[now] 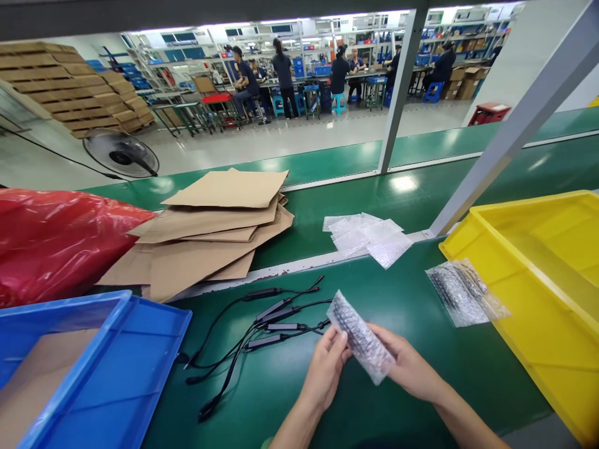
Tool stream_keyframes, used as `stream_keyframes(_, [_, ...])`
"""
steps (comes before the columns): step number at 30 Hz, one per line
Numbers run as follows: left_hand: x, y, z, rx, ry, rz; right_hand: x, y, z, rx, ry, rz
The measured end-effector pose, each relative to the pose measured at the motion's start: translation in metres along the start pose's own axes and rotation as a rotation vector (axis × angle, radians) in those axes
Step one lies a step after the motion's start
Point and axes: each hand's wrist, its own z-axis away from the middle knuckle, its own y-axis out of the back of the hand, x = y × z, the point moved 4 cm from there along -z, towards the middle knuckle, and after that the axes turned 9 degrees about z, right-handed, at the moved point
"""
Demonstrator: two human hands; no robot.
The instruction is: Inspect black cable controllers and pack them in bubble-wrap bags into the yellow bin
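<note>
Your left hand (325,366) and right hand (409,363) both pinch a bubble-wrap pouch (359,335), just right of those black cables (283,327)!

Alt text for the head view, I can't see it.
Left hand and right hand hold a filled bubble-wrap pouch over a green work surface. Black cables with inline boxes lie left of them, near a blue bin; flat pouches lie beyond, and filled bubble wrap lies beside a yellow bin at right.
</note>
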Motion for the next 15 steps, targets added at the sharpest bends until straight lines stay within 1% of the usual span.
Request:
stream_keyframes(2, [0.0, 0.006, 0.0, 0.06, 0.059, 0.217, -0.005, 0.004, 0.004, -0.103, -0.004, 0.057])
stream_keyframes(4, [0.001, 0.009, 0.0, 0.124, 0.056, 0.312, -0.012, 0.012, 0.007, -0.108, 0.02, 0.118])
stream_keyframes(7, [0.0, 0.007, 0.002, 0.14, 0.02, 0.346, -0.019, 0.017, 0.006, -0.013, 0.038, 0.231])
stream_keyframes(10, [-0.005, 0.002, 0.006, 0.109, 0.013, 0.343, -0.024, 0.007, -0.002, 0.081, 0.04, 0.391])
stream_keyframes(12, [-0.006, 0.004, 0.007, 0.089, 0.008, 0.344, -0.027, -0.002, -0.008, 0.086, 0.054, 0.438])
stream_keyframes(15, [0.002, 0.016, 0.008, 0.096, -0.051, 0.333, -0.034, -0.006, -0.012, 0.043, 0.076, 0.45])
